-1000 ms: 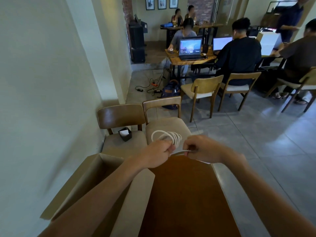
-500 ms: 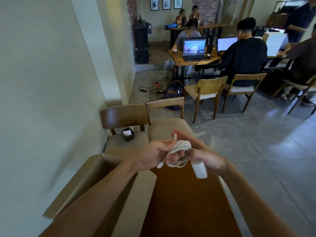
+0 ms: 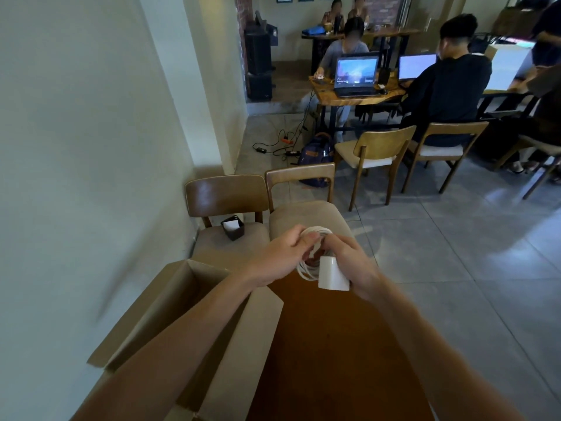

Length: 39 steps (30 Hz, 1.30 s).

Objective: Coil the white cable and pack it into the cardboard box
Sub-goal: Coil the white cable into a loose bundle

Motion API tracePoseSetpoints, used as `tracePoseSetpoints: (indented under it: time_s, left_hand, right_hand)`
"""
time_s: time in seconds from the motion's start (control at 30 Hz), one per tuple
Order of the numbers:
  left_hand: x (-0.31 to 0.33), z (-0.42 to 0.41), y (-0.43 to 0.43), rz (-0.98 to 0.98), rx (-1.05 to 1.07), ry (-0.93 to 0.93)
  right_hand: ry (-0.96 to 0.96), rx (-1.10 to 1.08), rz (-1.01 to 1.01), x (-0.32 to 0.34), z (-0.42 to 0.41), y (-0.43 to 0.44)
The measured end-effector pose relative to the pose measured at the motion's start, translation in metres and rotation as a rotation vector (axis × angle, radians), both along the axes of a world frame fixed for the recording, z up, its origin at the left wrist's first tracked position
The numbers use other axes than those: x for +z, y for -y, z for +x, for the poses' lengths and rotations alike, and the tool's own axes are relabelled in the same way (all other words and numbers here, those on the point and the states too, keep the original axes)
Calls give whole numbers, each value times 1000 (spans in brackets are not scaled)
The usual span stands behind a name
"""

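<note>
A white cable (image 3: 307, 272) is wound into a small coil, held between both hands above the far end of the brown table (image 3: 334, 344). My left hand (image 3: 277, 259) grips the coil from the left. My right hand (image 3: 349, 259) holds it from the right, with the white charger block (image 3: 331, 274) hanging below the fingers. The open cardboard box (image 3: 170, 299) stands at the table's left, under my left forearm, flaps spread; most of its inside is hidden by the arm.
A pale wall runs along the left. Two wooden chairs (image 3: 306, 214) stand past the table, one bearing a small dark holder (image 3: 233, 227). Beyond, people sit at tables with laptops (image 3: 356, 74); grey tiled floor lies to the right.
The wide loops seen a second ago have been gathered into a tight coil between both hands. The white charger block has come into view, hanging under my right hand.
</note>
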<state>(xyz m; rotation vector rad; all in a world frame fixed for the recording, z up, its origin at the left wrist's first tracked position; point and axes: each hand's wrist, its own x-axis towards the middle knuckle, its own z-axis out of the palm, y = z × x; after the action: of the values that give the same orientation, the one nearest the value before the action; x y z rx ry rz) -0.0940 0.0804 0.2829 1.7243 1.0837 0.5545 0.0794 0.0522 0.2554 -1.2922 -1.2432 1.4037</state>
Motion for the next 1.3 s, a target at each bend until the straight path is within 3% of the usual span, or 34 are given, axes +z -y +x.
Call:
tracePoseSetpoints:
  time_s: [0.1, 0.17, 0.43, 0.6, 0.8, 1.07, 1.17, 1.3]
  left_hand:
    - [-13, 8, 3, 340, 80, -185]
    - [-20, 10, 1, 405, 101, -221]
    - [-31, 15, 4, 285, 57, -6]
    - [-39, 23, 9, 24, 23, 53]
    - [-41, 26, 14, -135, 72, 193]
    - [-49, 10, 15, 104, -94, 77]
    - [-51, 8, 18, 267, 26, 112]
    - [-51, 9, 20, 182, 207, 283]
  right_hand:
    - [1, -38, -16, -2, -6, -1]
    - [-18, -66, -40, -2, -7, 0]
    - [-58, -121, -92, -5, 0, -2]
    - [-70, -249, -126, -10, -8, -4]
    - [-133, -445, -121, -21, -23, -6]
    - [-182, -349, -238, -17, -15, -5]
    - [-227, -347, -252, -12, -8, -6]
    - [-364, -367, -180, -10, -2, -5]
